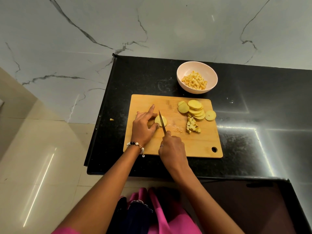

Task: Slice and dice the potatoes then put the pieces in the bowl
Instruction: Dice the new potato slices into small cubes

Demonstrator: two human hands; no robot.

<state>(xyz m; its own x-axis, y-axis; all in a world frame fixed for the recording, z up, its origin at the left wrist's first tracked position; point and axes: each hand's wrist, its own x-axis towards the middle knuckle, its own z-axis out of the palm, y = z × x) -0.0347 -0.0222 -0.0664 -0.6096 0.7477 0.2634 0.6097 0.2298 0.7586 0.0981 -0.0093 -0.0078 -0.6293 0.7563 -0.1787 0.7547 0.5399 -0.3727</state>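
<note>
A wooden cutting board [199, 146] lies on the black counter. My left hand [143, 125] holds a round potato slice [164, 121] flat on the board with curled fingers. My right hand [172, 147] grips a knife [162, 121] whose blade crosses that slice. Several round potato slices [195, 109] lie stacked at the board's far right, with one more slice [210, 115] beside them. A small heap of diced potato [192, 126] sits just below the stack. A pale bowl [184, 85] behind the board holds diced potato pieces [194, 80].
The black counter [253, 132] ends at a left edge near the board and a front edge below it. One stray potato bit [111, 119] lies on the counter's left edge. A marble wall rises behind, and tiled floor lies to the left.
</note>
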